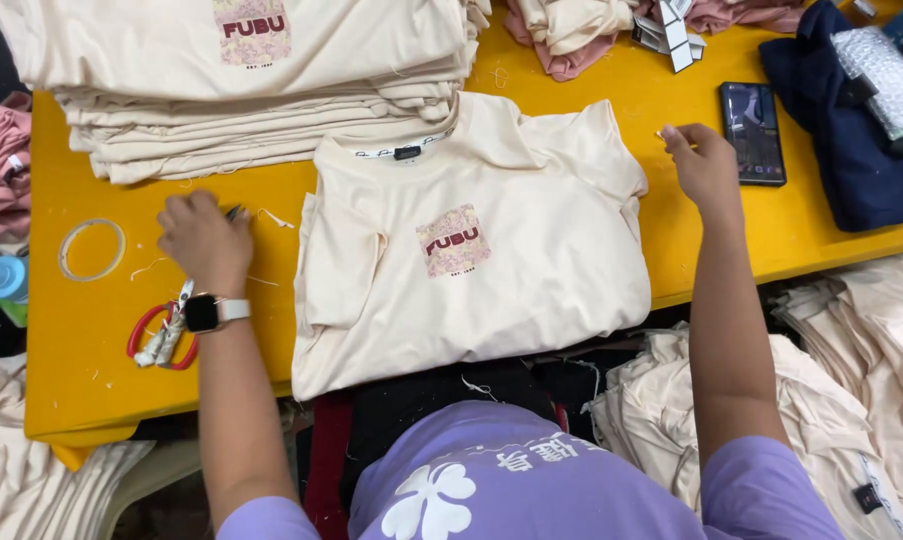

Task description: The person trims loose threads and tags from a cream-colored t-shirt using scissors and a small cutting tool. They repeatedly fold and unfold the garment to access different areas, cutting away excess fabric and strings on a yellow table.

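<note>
Our left hand (204,240) pinches a small dark tool (234,212) at 9 o'clock of the cream tee (472,250); right hand (704,165), fingers curled, w/ nothing visibly held, at 3. Smooth sleeves flat first.

A cream T-shirt (472,250) lies flat and face up on the yellow table (82,370), sleeves folded in, collar pointing away. A square pink print with dark red lettering sits mid-chest. Its hem overhangs the near edge.

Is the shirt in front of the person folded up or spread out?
Partly folded: the cream T-shirt lies flat on the yellow table, its sleeves tucked in.
</note>
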